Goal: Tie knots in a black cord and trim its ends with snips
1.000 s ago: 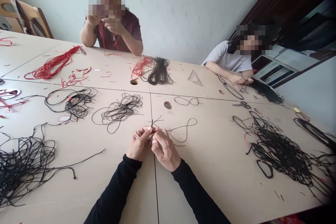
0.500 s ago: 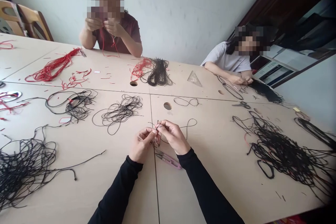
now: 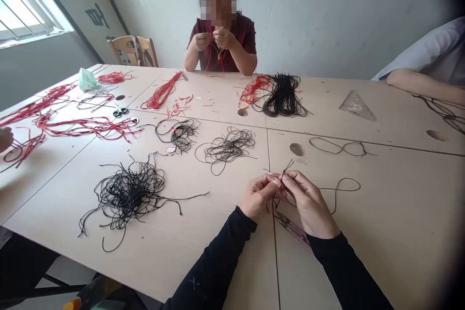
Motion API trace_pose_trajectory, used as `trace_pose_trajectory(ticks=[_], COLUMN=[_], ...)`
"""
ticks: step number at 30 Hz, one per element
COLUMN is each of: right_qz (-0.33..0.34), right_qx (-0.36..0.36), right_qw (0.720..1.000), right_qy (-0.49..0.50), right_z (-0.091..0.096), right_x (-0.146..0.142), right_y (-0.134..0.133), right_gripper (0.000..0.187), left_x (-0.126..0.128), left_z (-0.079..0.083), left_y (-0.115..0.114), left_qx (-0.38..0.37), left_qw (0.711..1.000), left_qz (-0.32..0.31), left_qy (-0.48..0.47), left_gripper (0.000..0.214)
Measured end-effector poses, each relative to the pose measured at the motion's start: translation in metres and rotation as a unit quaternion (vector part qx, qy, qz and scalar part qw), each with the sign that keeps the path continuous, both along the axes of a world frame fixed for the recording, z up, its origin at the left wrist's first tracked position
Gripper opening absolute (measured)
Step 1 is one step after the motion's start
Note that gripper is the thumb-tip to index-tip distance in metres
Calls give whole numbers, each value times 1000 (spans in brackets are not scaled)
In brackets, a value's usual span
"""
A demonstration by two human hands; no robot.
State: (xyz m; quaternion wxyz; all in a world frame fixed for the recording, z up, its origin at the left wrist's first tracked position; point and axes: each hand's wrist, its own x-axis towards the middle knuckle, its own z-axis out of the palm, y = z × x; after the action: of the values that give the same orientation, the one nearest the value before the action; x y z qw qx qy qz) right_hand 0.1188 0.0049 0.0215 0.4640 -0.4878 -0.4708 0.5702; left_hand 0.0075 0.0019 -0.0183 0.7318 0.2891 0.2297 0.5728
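Note:
A thin black cord (image 3: 288,166) is pinched between my two hands, its short ends sticking up above the fingertips. My left hand (image 3: 259,194) is closed on it, thumb against fingers. My right hand (image 3: 308,198) pinches the same cord close beside, the fingertips of both hands nearly touching. Part of the cord runs out to the right behind my right hand and loops on the table. Any knot at the fingertips is too small to make out. Below my hands lie thread snips (image 3: 290,225) with a pinkish handle, partly covered by my right wrist.
A tangled black cord pile (image 3: 132,193) lies left, with a smaller black cord bundle (image 3: 232,147) nearer. Red cord bundles (image 3: 163,92) and a clear triangle ruler (image 3: 358,105) lie farther back. Across the table (image 3: 225,261), a person (image 3: 222,43) handles red cord; another person's arm (image 3: 423,81) rests right.
The view has swung left, so the table's left side shows and the right-hand cord pile has left the frame. Both my hands keep pinching the cord; its ends now point up to the right.

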Motion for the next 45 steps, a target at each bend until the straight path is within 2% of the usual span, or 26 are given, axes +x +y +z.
trace_pose_trajectory(ticks=[4,8,16,22,30,34,39,42,45], right_qz=[-75,-115,-121,-130,-146,-132,-112,-56,-26], right_qx=[-51,-80,-114,-127,-162,-126,-26,16,43], right_qw=[994,982,962,944,927,950,992,995,989], right_qy=[67,131,217,276,304,252,50,-85,-139], right_z=[-1,3,5,1,5,1,-3,-2,1], right_x=[-8,-13,-14,-14,-11,-12,-17,-18,-16], right_y=[0,0,-4,-5,-6,-6,-16,-20,-20], right_gripper=[28,30,21,16,11,17,29,32,31], left_x=[-1,-2,-6,-6,-7,-6,-5,-4,-3], left_z=[3,9,16,16,23,21,13,11,12], left_y=[-1,-2,-2,-2,-4,-3,1,2,1], left_qx=[-3,-17,-5,-27,-37,-43,-63,-72,-70], left_qw=[1000,1000,999,999,998,999,992,989,988], left_qz=[-2,-5,-15,-19,-31,6,105,126,134], left_qy=[-6,15,40,32,27,30,6,6,14], left_gripper=[29,27,24,22,23,22,21,21,20])
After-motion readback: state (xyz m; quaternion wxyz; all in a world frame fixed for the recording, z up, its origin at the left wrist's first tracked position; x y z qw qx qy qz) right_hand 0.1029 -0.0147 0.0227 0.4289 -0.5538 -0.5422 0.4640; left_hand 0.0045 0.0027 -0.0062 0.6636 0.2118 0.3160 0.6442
